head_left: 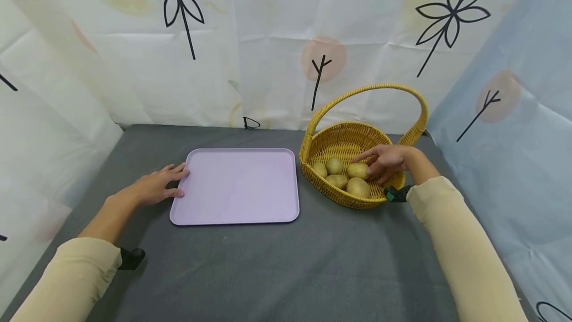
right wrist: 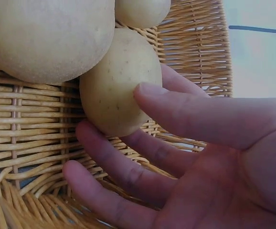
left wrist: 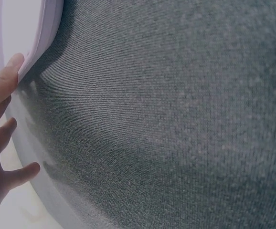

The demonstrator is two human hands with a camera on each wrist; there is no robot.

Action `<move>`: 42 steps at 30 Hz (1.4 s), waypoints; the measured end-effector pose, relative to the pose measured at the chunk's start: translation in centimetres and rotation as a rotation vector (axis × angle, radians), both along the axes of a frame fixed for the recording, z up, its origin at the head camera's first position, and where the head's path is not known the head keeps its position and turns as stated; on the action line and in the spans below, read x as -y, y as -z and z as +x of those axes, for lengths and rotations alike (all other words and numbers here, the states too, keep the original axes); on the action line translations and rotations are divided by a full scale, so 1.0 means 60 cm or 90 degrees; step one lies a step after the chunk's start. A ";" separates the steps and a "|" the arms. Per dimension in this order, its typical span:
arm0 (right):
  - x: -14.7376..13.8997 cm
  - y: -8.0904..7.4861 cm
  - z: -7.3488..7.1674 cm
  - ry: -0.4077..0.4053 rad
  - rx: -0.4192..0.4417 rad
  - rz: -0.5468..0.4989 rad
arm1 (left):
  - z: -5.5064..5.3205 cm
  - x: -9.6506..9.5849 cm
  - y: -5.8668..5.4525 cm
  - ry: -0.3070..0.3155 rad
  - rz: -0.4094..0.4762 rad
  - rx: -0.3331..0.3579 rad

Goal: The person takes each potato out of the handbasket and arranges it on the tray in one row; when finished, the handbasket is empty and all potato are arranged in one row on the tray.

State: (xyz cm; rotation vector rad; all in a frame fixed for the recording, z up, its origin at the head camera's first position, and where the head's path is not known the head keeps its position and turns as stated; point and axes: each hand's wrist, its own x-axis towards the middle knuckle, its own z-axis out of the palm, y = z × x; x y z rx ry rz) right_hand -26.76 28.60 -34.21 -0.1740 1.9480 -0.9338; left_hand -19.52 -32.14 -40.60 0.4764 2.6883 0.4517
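My left hand (head_left: 154, 186) rests at the left edge of a pale purple tray (head_left: 241, 188), fingers spread. In the left wrist view its thumb lies on the tray's rim and the other fingers are apart. Inside a yellow wicker basket (head_left: 328, 192), my right hand (head_left: 389, 159) is at a potato (right wrist: 121, 81). The right wrist view shows the thumb on this potato's near side, one finger behind it and others curving below. Several other potatoes, among them a larger potato (head_left: 358, 188), lie to its left and in front in the basket.
The basket's tall arched handle (head_left: 380, 87) rises above its far side. Tray and basket stand side by side on a dark grey cloth (head_left: 250, 267). A white curtain (head_left: 268, 39) with leaf drawings hangs behind, and a bluish one at the right.
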 end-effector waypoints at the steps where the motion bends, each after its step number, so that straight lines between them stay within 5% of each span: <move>1: 0.001 0.002 0.000 -0.003 -0.004 0.002 | 0.001 0.000 0.001 -0.002 -0.001 0.001; 16: 0.012 0.005 -0.005 -0.031 -0.040 0.028 | 0.004 0.009 0.006 0.003 0.011 -0.001; 28: 0.013 0.002 -0.002 -0.091 -0.143 0.034 | 0.000 0.003 -0.001 -0.001 0.000 0.009; 42: 0.007 -0.038 0.037 -0.108 -0.264 -0.034 | 0.001 -0.001 -0.003 -0.001 0.003 0.015</move>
